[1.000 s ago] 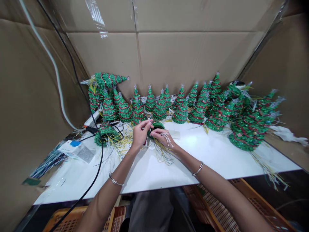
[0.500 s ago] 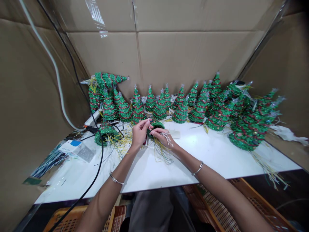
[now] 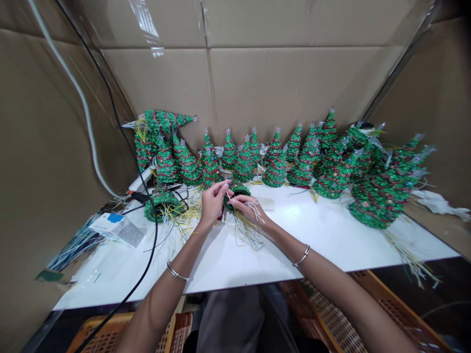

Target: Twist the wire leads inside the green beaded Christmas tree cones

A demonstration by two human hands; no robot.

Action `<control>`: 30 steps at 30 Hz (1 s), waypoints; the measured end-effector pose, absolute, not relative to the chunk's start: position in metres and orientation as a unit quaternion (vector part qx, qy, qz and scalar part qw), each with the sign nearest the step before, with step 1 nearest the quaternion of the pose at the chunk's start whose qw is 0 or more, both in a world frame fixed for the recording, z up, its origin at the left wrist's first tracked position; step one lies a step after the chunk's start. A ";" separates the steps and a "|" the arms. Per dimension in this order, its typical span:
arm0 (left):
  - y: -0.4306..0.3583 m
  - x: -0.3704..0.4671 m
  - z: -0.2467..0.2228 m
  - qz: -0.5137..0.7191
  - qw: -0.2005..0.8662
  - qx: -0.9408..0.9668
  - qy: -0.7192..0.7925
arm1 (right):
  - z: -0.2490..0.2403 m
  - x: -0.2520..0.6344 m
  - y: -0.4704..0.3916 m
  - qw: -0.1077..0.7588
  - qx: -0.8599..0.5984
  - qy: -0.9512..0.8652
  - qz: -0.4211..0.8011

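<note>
Here's the left hand (image 3: pixel 212 203), thumb and fingertips pinched on what looks like one white strand, and just beside it the right hand (image 3: pixel 247 206), fingers gripping the white wires (image 3: pixel 258 212), whose loose ends splay across that hand. The tree (image 3: pixel 241 189) lies on its side right behind both sets of fingers, hollow base toward the person, yellow and green wires (image 3: pixel 247 230) spilling out below them. And there's the danger: a hard tug could, I'd judge, tear a wire loose or drag the tree along, since neither hand appears to brace it. Strands this thin could slip a light pinch too, and the yellow tangle (image 3: pixel 189 215) left of the fingers might snag a stray end.
</note>
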State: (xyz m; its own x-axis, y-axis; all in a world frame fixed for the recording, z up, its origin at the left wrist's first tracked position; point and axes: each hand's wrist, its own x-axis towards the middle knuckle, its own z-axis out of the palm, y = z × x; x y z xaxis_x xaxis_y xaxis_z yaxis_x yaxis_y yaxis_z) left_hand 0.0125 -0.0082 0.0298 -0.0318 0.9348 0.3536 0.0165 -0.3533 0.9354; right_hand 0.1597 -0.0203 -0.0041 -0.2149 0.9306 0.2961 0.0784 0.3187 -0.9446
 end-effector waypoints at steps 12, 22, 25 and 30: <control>-0.007 0.012 0.029 0.583 0.393 0.578 0.415 | -0.003 0.160 -0.021 0.488 -0.395 -0.645 0.435; -0.008 0.012 0.031 0.583 0.405 0.572 0.410 | -0.005 0.160 -0.020 0.488 -0.392 -0.647 0.435; -0.008 0.013 0.030 0.584 0.411 0.570 0.407 | -0.002 0.160 -0.022 0.485 -0.395 -0.646 0.439; -0.002 0.006 0.028 0.594 0.441 0.546 0.394 | 0.000 0.159 -0.025 0.518 -0.386 -0.607 0.463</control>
